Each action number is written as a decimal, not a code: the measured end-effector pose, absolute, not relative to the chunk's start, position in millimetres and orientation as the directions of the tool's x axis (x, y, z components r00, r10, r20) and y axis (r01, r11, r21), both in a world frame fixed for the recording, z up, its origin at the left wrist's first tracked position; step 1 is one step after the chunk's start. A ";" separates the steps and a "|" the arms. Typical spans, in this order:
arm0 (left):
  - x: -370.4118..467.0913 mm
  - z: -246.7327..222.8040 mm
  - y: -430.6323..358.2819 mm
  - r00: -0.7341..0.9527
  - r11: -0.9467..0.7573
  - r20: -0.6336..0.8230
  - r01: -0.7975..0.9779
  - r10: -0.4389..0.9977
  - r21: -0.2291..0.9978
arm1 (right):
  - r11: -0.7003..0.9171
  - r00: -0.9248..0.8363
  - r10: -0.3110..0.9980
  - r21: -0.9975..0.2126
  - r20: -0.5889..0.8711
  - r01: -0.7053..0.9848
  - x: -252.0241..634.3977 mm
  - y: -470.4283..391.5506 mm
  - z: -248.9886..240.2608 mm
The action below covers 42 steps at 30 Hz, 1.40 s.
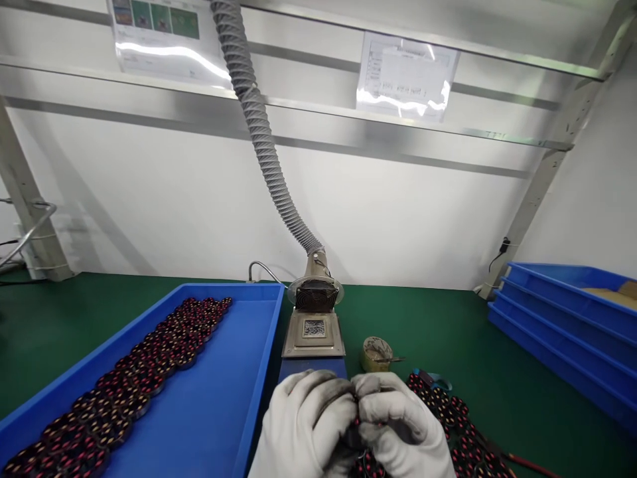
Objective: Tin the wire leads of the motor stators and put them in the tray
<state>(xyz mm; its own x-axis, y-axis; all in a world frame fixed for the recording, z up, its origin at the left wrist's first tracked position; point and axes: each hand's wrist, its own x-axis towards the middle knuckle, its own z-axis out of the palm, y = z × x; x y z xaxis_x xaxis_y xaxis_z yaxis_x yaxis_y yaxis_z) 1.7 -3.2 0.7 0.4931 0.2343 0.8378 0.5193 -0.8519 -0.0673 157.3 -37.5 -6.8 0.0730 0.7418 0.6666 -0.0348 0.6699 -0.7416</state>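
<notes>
While a dark part (352,436) is being clasped between the left grip (309,421) and the right grip (401,421) in front of the metal plate (313,343), round red-dotted pieces (148,380) are being held in the blue tray (213,398).

Through the head view I watch my left hand (306,425) and right hand (405,421), both in white gloves with grey-smudged fingertips, each grip closed on a small black piece (352,437) mostly hidden by fingers. Just beyond them I see a square metal-topped unit (313,338), with a grey ribbed hose (269,156) rising behind it. On my left, a long blue plastic tray (199,411) carries round black dotted discs (144,378) along its left side. To my right, on the green desk (423,325), sit a small yellowish tub (377,362), a loose disc pile (448,411) and stacked blue plastic trays (552,325).
</notes>
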 end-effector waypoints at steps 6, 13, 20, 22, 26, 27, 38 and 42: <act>-2.4 4.6 -3.4 0.519 -0.780 0.839 0.589 0.166 -0.210 | 0.543 0.274 0.837 -0.658 0.473 -0.522 167.9 -30.8 -17.5; -4.3 -5.5 -2.6 0.519 -0.771 0.843 0.591 0.141 -0.235 | 0.231 0.101 0.972 -0.818 0.210 -0.526 140.0 -34.0 -12.6; 0.4 -4.7 -0.8 0.459 -0.916 0.803 0.309 0.380 0.257 | 0.112 0.025 0.992 -0.782 0.123 -0.613 142.1 -25.8 -21.5; 0.3 -4.1 2.0 0.440 -0.913 0.800 0.173 0.407 0.370 | 0.066 -0.005 0.996 -0.755 0.091 -0.652 142.2 -25.8 -23.4; -0.2 -6.3 2.2 0.251 -0.778 0.756 -0.018 0.605 0.628 | -0.070 -0.133 0.990 -0.698 0.037 -0.712 138.2 -30.1 -19.3; -1.4 -6.5 1.0 0.163 -0.713 0.708 -0.041 0.687 0.700 | -0.098 -0.166 0.986 -0.689 0.033 -0.718 137.9 -31.8 -17.2; 1.8 -2.1 2.2 0.417 -0.762 0.684 0.033 0.599 0.647 | -0.119 -0.185 0.982 -0.692 0.022 -0.712 148.8 -32.5 -22.1; 8.3 -2.1 0.0 0.218 -0.642 0.666 -0.181 0.713 0.745 | -0.129 -0.202 0.979 -0.695 0.024 -0.707 146.0 -22.6 -26.9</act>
<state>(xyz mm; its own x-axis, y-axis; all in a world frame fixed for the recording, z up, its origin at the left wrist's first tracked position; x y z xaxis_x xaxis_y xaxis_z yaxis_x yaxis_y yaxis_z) 8.3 0.0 -2.1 0.2181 0.7129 0.6665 -0.1807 -0.6416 0.7455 146.0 -22.6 -26.9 -0.2018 0.9791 0.0238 -0.7072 -0.1288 -0.6952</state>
